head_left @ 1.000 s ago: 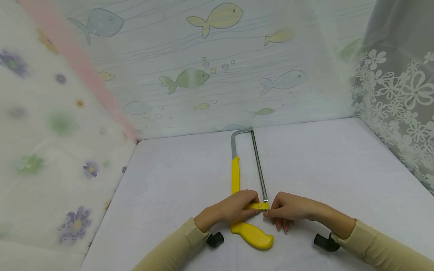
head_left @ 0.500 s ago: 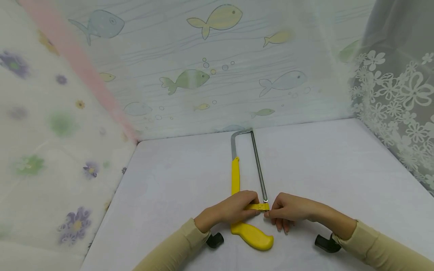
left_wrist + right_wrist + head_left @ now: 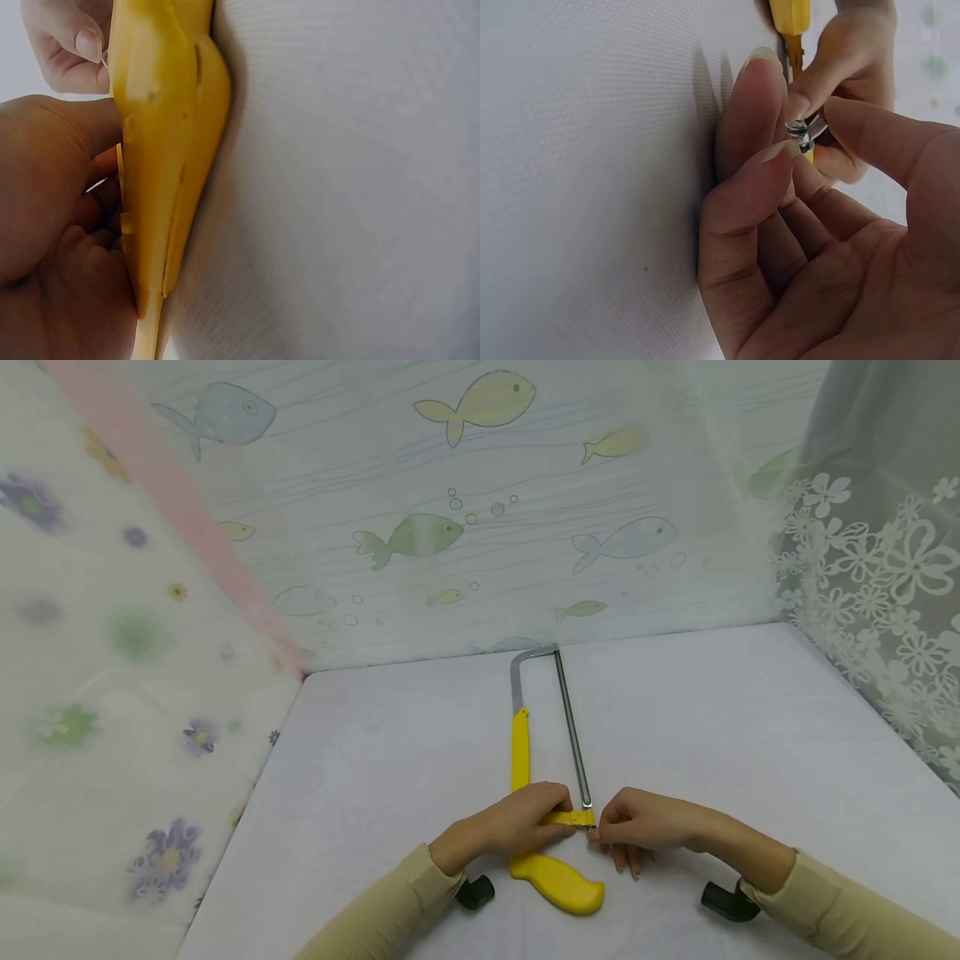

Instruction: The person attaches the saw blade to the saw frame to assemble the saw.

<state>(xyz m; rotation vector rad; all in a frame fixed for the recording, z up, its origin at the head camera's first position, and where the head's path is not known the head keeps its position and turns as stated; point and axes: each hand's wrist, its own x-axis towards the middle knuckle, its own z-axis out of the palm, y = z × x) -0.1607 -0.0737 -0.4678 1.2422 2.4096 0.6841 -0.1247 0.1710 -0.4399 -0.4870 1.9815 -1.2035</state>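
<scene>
A hacksaw with a yellow frame (image 3: pixel 521 752) lies on the white table, its steel blade (image 3: pixel 570 718) on the right and its yellow handle (image 3: pixel 566 887) toward me. My left hand (image 3: pixel 525 818) grips the frame above the handle, thumb and fingers around the short yellow arm at the blade's near end. At that end, my right hand (image 3: pixel 648 820) pinches a small metal wing nut (image 3: pixel 799 129) between thumb and fingertips. In the left wrist view the yellow handle part (image 3: pixel 169 142) covers much of the left fingers.
Black camera mounts sit under the left wrist (image 3: pixel 476 892) and right wrist (image 3: pixel 729 902). A fish-patterned curtain (image 3: pixel 487 468) stands at the table's back edge, close to the saw's far end. Flowered cloth (image 3: pixel 112 693) hangs at left, lace (image 3: pixel 885 560) at right.
My right hand has shifted slightly to the right, fingertips still at the wing nut. The left hand and the hacksaw stay practically in place.
</scene>
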